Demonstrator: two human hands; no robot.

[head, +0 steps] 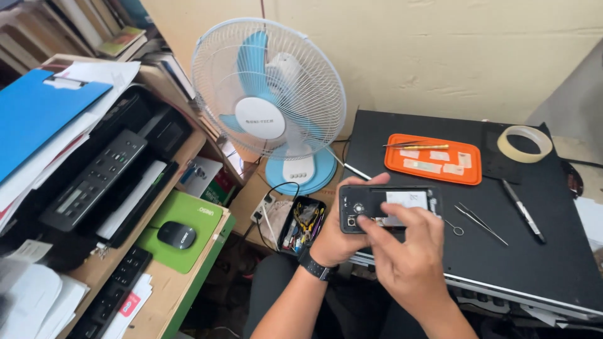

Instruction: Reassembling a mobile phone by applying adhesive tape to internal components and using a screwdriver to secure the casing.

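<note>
The left hand [342,235] curled upward, fingers [370,181] wrapped in a grip, wrist banded; the right hand [408,254] reached forward, palm down, fingers [377,227] extended and pressing.

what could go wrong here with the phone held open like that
The phone is held in the air by the left hand past the black table's front edge while the right hand works on its open back; a slip could drop it to the floor. The small ring and the tweezers lie loose near that edge and could get knocked off. The fan nearby might scatter light parts if running.
</note>
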